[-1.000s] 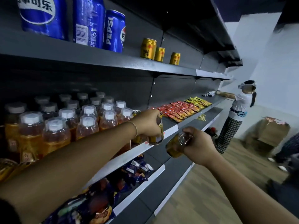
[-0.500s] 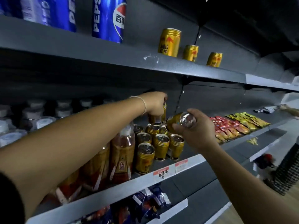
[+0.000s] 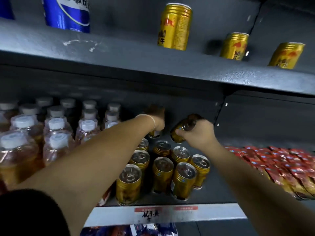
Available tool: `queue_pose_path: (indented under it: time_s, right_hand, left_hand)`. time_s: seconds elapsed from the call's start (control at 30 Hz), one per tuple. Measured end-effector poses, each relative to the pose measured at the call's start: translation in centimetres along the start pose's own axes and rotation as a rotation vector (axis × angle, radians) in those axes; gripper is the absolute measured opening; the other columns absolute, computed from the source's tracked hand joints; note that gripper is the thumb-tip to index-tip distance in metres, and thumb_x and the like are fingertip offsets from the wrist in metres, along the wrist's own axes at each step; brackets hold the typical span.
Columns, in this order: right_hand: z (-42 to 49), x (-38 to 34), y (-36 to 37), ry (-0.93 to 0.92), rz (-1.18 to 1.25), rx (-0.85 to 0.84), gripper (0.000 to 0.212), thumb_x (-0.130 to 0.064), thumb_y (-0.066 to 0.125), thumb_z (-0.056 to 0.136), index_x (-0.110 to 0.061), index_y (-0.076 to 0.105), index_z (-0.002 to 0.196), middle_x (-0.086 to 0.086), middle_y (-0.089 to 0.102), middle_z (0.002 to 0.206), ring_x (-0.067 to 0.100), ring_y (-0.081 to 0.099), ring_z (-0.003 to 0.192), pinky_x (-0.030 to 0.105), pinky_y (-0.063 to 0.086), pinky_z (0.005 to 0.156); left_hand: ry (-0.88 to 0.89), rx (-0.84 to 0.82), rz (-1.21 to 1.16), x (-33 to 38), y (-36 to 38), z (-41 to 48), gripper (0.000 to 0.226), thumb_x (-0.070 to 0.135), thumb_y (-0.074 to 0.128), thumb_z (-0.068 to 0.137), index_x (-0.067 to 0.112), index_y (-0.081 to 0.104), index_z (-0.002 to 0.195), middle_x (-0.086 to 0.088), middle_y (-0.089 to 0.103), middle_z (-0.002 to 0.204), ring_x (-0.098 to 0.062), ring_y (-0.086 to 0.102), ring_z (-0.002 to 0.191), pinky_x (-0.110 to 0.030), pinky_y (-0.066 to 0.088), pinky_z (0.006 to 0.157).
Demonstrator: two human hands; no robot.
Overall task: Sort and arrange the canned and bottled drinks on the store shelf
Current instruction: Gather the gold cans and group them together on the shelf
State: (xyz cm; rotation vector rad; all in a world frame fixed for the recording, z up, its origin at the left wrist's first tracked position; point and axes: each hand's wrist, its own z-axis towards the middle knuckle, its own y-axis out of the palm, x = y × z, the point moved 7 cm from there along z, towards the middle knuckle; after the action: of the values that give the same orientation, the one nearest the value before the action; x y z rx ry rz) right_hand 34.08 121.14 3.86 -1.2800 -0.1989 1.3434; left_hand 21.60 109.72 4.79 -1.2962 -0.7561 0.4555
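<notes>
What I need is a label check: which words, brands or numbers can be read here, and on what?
"事可", cut off at the top: blue can.
"牛", under a blurred character: tallest gold can.
Handwriting on the shelf strip: too blurred to read.
Red tags and the other gold cans: print too blurred.

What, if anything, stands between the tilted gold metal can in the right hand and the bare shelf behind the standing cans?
Nothing visible: the right hand holds the tilted gold metal can over bare shelf behind the standing gold cans.
</notes>
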Motion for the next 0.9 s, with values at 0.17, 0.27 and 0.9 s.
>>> queue_pose_path:
  time_s: [0.17,0.27,0.9]
  right_hand:
    - [3.4,2.4,4.7,0.017,-0.108,-0.257,0.039,-0.054,0.077,0.077,-0.018,0.066,0.089,-0.003,0.064,0.086,0.016,0.062,0.094,0.019,0.044,0.064]
    - [4.6,3.3,7.0,0.042,-0.154,-0.391,0.062,-0.057,0.076,0.076,-0.014,0.065,0.12,0.004,0.064,0.119,0.019,0.059,0.111,0.025,0.048,0.086]
    - [5.2,1.9,9.3,-0.009,0.016,-0.463,0.043,-0.043,0.073,0.083,-0.02,0.059,0.117,-0.006,0.057,0.091,0.01,0.055,0.081,0.02,0.042,0.059]
  left_hand:
    - [-0.141,-0.028,-0.003,-2.9,2.4,0.8,0.059,0.008,0.089,0.053,0.011,0.065,0.107,-0.012,0.063,0.116,-0.031,0.063,0.101,-0.037,0.055,0.071]
    - [-0.164,-0.057,-0.027,-3.7,3.8,1.1,0.049,0.015,0.085,0.063,0.012,0.065,0.108,-0.008,0.066,0.109,-0.027,0.063,0.09,-0.032,0.049,0.063]
    - [-0.088,-0.223,0.088,-3.7,6.0,1.1,0.042,0.016,0.054,0.083,0.015,0.056,0.125,-0.004,0.064,0.098,-0.016,0.056,0.076,-0.026,0.043,0.06]
